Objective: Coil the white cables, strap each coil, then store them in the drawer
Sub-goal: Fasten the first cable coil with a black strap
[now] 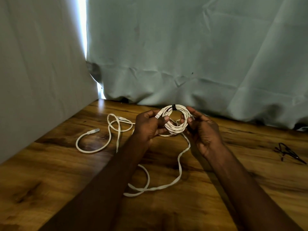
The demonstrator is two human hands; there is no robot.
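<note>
From the head view, the left hand (150, 125) and right hand (202, 130) each pinch opposite sides of the white coil (176, 120), held above the wooden table (50, 172), a black strap (173, 107) at its far rim. Light, limp and springy, I judge — loops may splay, so grip across all turns. The loose cable (181, 157) trails below the grip — no writing is legible.

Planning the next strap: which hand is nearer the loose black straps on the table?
The right hand: the black straps lie on its side of the table; the left hand is farther away.
</note>
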